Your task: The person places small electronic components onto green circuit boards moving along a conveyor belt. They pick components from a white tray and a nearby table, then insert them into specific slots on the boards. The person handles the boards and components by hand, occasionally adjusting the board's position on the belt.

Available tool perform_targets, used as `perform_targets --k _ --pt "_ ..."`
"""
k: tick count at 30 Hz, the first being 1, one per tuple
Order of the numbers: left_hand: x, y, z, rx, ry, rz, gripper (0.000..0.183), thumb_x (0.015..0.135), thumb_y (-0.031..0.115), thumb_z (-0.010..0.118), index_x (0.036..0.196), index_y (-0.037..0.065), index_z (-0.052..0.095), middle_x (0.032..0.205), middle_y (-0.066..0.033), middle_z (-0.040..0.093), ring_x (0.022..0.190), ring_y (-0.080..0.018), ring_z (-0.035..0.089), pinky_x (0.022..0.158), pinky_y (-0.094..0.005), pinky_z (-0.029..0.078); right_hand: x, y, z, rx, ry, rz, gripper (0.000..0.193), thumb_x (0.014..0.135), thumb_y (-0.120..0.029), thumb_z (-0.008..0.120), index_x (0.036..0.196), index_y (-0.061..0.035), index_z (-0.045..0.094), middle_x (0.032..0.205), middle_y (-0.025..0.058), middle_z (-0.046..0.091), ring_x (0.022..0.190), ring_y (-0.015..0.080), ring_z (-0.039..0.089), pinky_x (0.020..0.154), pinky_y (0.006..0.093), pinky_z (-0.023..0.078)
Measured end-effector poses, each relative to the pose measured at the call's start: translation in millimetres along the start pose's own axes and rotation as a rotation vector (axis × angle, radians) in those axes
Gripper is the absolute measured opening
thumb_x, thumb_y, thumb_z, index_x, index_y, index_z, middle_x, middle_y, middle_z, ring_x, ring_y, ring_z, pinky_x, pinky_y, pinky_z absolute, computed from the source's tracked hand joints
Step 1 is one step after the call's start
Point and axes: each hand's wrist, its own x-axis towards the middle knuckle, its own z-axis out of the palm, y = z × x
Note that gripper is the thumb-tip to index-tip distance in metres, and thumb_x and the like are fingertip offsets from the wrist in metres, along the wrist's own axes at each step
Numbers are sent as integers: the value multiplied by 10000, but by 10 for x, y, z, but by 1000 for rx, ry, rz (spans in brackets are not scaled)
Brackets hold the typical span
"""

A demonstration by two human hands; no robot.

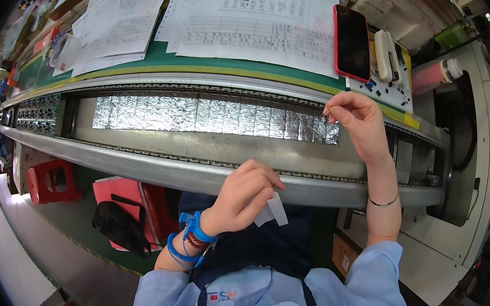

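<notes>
- Pinching a tiny piece (326,110) between the thumb and fingertips of the right hand (360,122), pressing the tips together; not being able to tell its kind at this size.
- Holding the tiny piece over the right end of a shiny foil strip (219,117), near the far chain (222,88); not being able to tell touching from hovering.
- Curling the left hand (244,196) around a smooth white piece (275,209) beside the near rail (136,165), seemingly gripping only part of it.
- Risking, most likely, loss of the tiny piece: pinching at the very tips, leaving little margin against a slip into the far chain.
- Reaching across the near rail while wearing a silver bracelet (383,202), possibly scraping metal by dipping too low.
- Wearing a blue wrist strap (196,222) with a coiled blue cord (178,252), possibly snagging on the near rail through a careless sideways pull.
- Working near a white board (396,93) bearing small dark parts (404,103), possibly scattering some by swinging the right knuckles outward; likewise possibly nudging the phone (352,43).
- Possibly dropping the white piece below the near rail by loosening the left fingers.
</notes>
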Motion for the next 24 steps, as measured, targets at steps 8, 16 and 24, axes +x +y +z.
perform_targets --k 8,16,24 --pt "-11 0 -5 5 -32 -32 157 837 82 448 721 6 521 888 -125 634 852 -285 543 775 -366 431 -4 -15 -20 -17 5 -22 134 836 -44 608 955 15 625 870 61 634 766 87 566 718 215 464" --pt "-15 -12 -2 17 -36 -25 155 833 80 443 720 11 523 894 -124 637 854 -281 544 771 -363 428 -10 -14 -21 -2 -26 -29 127 836 -33 606 950 18 628 870 56 636 760 83 567 707 214 469" --pt "-19 -18 -3 24 -35 -19 152 831 81 448 716 14 522 898 -125 636 855 -281 543 772 -361 428 -18 -35 3 -26 -42 -16 119 829 -28 616 939 13 635 865 35 632 750 66 560 695 195 466"
